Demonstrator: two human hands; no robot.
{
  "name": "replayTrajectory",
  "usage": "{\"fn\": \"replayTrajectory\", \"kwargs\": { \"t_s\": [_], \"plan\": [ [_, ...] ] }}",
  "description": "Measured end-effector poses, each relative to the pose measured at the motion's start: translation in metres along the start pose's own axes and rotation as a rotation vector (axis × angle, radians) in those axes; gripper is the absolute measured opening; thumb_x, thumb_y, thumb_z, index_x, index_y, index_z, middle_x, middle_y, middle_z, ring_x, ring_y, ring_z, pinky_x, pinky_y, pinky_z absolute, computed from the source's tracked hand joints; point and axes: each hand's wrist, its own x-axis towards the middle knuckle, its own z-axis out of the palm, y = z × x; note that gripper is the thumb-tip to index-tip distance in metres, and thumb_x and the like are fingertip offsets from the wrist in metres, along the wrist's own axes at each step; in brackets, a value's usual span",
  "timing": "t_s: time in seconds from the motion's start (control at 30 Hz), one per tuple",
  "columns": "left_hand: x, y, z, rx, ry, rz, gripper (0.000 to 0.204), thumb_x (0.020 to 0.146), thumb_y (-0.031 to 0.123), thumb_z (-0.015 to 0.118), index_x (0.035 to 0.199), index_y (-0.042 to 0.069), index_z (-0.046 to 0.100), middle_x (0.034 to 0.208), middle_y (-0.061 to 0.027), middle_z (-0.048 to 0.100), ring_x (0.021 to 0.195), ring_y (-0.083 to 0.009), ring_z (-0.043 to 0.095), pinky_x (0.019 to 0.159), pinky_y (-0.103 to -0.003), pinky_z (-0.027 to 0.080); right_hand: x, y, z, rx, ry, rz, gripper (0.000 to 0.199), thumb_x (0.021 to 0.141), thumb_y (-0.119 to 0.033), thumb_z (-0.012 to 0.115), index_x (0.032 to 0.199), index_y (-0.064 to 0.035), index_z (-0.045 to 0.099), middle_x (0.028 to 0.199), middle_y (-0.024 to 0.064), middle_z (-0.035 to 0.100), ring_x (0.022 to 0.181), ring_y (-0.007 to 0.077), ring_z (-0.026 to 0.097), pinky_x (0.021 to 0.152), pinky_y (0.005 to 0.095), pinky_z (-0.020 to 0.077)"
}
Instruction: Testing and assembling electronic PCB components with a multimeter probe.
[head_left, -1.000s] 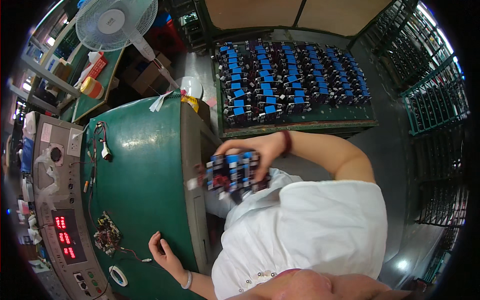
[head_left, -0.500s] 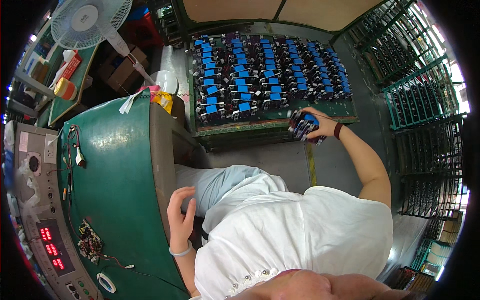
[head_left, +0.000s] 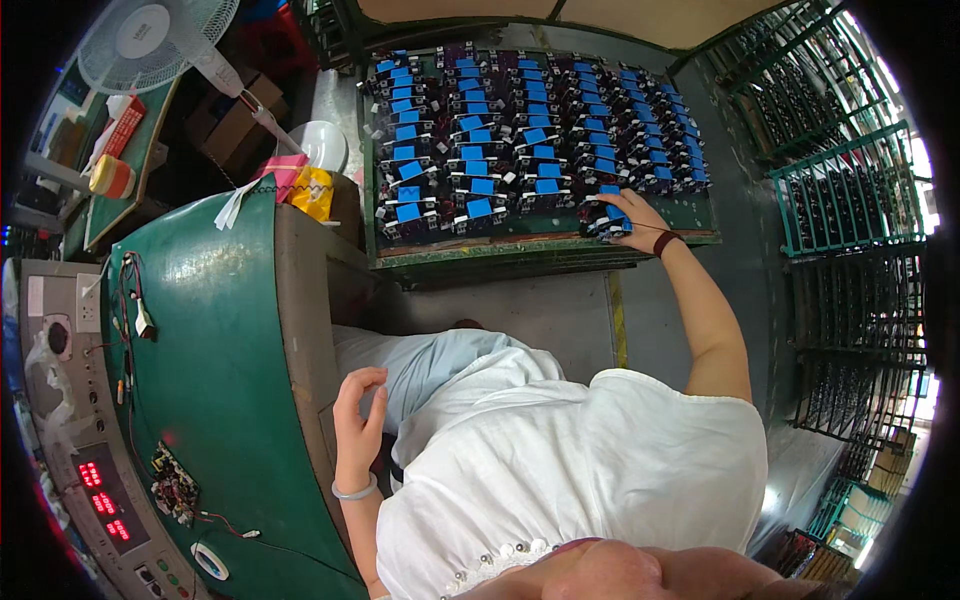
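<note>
My right hand (head_left: 640,222) is closed around a circuit board (head_left: 606,224) with a blue part on it, at the front edge of a green-topped table. Rows of similar boards with blue blocks (head_left: 480,209) stand on that table (head_left: 480,247), just left of and beyond the hand. The held board is partly covered by my fingers. My left hand (head_left: 358,420) hangs in the air beside the green workbench (head_left: 220,330), fingers apart and nothing in them. On the workbench lies a bare circuit board (head_left: 174,487) with wires.
A grey test panel (head_left: 60,400) with red digits lines the bench's left side. A white fan (head_left: 145,35) stands at the far left. Racks filled with boards (head_left: 845,205) stand on the right. A yellow bag (head_left: 312,193) sits at the bench's far end.
My right hand has moved the circuit board from in front of the table to its front edge, beside the rows. The left hand stays beside the bench. The view has shifted slightly.
</note>
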Motion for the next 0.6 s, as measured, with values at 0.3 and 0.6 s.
{"fn": "replayTrajectory", "kwargs": {
  "t_s": [0.3,0.6],
  "plan": [
    [0.009,-0.013,0.008,-0.055,-0.03,-0.01,0.018,0.09,-0.004,0.06,0.107,-0.001,0.064,0.108,-0.011,0.066,0.101,-0.0226,0.063,0.091,-0.032,0.05,-0.026,-0.004,0.046,-0.152,0.501,0.162,0.068,0.073,-0.025,0.086,0.133,-0.0185,0.055,0.127,0.01,0.048,0.116,0.0322,0.052,0.089,0.0445,0.0545],
    [0.024,-0.073,0.015,0.018,-0.072,-0.126,0.017,0.089,0.0,0.063,0.106,0.0,0.064,0.103,-0.013,0.065,0.097,-0.0251,0.063,0.087,-0.035,0.05,-0.038,0.012,0.068,-0.258,0.644,0.059,0.06,0.074,-0.02,0.085,0.125,-0.0138,0.056,0.12,0.0088,0.053,0.114,0.0306,0.052,0.083,0.041,0.0558]
  ]
}}
